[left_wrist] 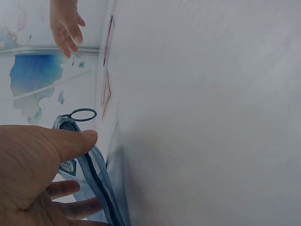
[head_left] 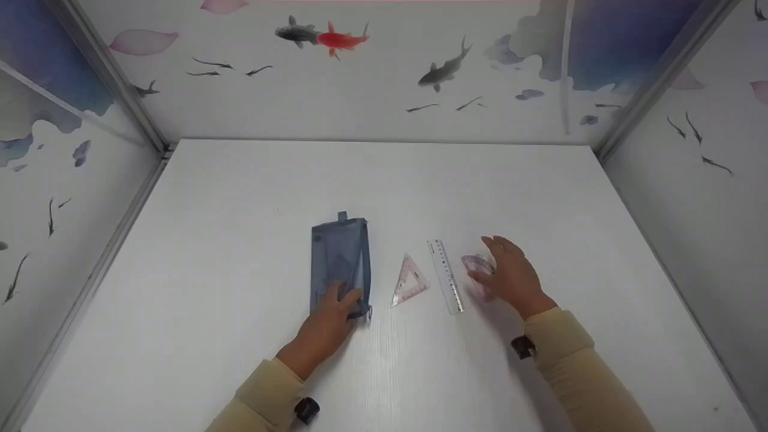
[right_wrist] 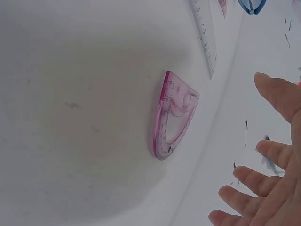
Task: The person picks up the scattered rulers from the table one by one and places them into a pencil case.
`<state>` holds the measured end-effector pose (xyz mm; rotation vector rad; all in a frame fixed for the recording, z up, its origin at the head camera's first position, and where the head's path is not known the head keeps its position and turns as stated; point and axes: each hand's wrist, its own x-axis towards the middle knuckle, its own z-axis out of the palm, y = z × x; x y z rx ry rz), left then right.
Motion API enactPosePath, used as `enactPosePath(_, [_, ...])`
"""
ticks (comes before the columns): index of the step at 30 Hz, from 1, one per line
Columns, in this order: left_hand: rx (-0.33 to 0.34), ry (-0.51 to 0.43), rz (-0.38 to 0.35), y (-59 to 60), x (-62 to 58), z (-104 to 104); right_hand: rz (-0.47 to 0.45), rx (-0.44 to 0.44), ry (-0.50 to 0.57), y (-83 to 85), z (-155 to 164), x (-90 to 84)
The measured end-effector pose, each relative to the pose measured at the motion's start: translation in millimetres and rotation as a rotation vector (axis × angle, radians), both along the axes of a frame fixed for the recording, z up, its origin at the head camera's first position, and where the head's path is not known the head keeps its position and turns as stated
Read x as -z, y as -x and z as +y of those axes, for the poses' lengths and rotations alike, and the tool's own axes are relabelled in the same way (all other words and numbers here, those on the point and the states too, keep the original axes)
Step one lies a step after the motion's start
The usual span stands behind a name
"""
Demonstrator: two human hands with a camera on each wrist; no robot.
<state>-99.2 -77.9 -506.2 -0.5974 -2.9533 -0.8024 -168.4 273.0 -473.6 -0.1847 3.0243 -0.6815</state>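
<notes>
Left hand [head_left: 327, 324]: grips the near end of the blue mesh pencil pouch [head_left: 339, 258], thumb over its edge.
Pouch: lies on the white table [head_left: 240, 192], running toward 12 o'clock from that hand.
Right hand [head_left: 510, 276]: released, fingers spread, hovering over the pink protractor [right_wrist: 173, 115].
Protractor: flat on the table, under the fingertips at 10 o'clock.
Ruler [head_left: 446, 276]: just at 9 o'clock of the protractor.
Set square [head_left: 410, 281]: between ruler and pouch.

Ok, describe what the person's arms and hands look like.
Both arms wear long beige sleeves. The left hand and right hand are bare: no gloves, no rings visible. A small black device sits at each wrist, left and right.
</notes>
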Motion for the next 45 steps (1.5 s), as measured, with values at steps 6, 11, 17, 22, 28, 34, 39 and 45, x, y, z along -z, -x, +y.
enactPosePath(6, [-0.007,0.000,-0.009,0.5,-0.5,-0.3,-0.080,0.030,0.095,2.3,4.3,3.6])
enactPosePath(11, [-0.011,0.004,-0.014,0.8,-0.3,0.0,-0.126,0.056,0.151,3.2,6.8,4.8])
enactPosePath(17, [-0.009,0.003,-0.013,0.2,-1.0,0.1,-0.164,0.070,0.199,1.9,9.1,6.4])
enactPosePath(22, [-0.006,-0.008,-0.025,-0.8,-2.6,0.1,-0.204,0.078,0.231,2.0,11.9,8.6])
enactPosePath(28, [-0.008,-0.004,-0.036,-1.1,-3.5,0.4,-0.216,0.096,0.248,2.7,14.0,12.5])
enactPosePath(34, [0.001,-0.006,-0.036,-0.6,-2.7,0.0,-0.228,0.114,0.274,3.2,15.1,14.9])
enactPosePath(39, [0.000,-0.010,-0.047,-0.4,-3.0,-0.2,-0.242,0.134,0.284,4.5,14.7,16.7])
enactPosePath(45, [-0.002,-0.003,-0.048,-0.1,-2.9,-0.3,-0.252,0.151,0.290,4.7,14.4,18.5])
